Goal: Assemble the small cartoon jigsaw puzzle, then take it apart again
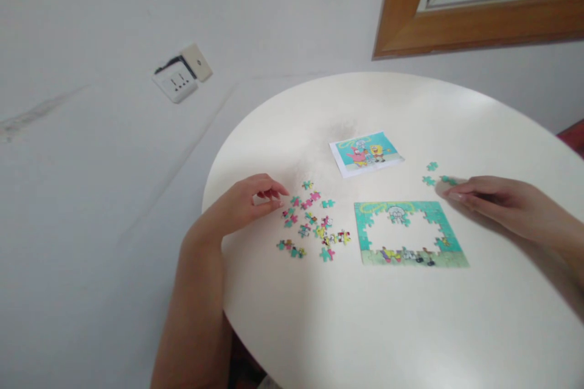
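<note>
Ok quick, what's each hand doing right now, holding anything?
Left hand: fingers curled beside the loose pieces, holding nothing visible.
Right hand: flat, fingertips on a teal piece.

- A round white table (410,340) stands against a pale wall.
- A white wall socket (176,83) sits beside a beige switch plate (197,62).
- A wooden window frame (474,21) fills the upper right.

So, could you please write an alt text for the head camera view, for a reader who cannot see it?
A person's left hand rests beside scattered colourful cardboard puzzle pieces on a round cream table, while the right hand touches a small teal puzzle piece. Between the hands lies a half-finished rectangular cartoon jigsaw, with a small printed reference picture behind it.
</note>
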Demonstrator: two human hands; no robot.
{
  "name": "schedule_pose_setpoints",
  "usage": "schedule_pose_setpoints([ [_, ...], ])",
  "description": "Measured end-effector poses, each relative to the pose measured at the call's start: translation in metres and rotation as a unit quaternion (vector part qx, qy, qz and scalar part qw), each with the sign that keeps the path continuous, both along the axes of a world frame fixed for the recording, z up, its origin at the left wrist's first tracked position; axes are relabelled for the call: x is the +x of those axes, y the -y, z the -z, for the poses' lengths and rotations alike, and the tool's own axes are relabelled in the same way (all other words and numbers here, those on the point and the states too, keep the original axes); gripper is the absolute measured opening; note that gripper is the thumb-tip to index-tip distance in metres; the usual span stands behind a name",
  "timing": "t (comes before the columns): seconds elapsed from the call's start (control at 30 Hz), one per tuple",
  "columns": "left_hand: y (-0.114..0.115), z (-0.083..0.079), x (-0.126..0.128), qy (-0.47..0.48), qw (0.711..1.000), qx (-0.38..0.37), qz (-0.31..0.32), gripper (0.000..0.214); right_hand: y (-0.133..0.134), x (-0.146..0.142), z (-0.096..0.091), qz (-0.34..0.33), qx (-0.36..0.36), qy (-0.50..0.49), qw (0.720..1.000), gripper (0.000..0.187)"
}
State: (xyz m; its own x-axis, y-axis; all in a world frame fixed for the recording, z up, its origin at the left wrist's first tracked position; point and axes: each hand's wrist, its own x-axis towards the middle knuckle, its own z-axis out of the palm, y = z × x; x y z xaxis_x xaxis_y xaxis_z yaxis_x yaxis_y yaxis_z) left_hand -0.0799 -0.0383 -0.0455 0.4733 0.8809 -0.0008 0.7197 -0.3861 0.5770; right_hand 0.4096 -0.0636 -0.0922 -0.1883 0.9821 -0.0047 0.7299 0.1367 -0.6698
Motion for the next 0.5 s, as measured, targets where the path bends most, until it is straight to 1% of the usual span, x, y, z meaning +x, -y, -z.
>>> schedule_pose_setpoints([
  [0.13,0.000,0.001,0.004,-0.001,1.000,-0.022,0.011,0.021,0.001,-0.001,-0.001,0.007,-0.003,-0.008,1.000,0.043],
  [0.27,0.000,0.002,0.005,0.000,0.999,-0.027,0.021,0.020,0.001,0.000,0.000,0.006,-0.006,-0.006,1.000,0.043],
  [0.4,0.000,0.001,0.008,0.008,0.999,-0.012,0.040,0.017,0.001,0.000,0.000,0.008,-0.003,-0.003,1.000,0.042],
  [0.5,0.000,0.003,0.015,0.017,0.999,0.017,0.046,0.014,0.002,-0.001,-0.002,0.006,-0.006,-0.007,1.000,0.041],
])
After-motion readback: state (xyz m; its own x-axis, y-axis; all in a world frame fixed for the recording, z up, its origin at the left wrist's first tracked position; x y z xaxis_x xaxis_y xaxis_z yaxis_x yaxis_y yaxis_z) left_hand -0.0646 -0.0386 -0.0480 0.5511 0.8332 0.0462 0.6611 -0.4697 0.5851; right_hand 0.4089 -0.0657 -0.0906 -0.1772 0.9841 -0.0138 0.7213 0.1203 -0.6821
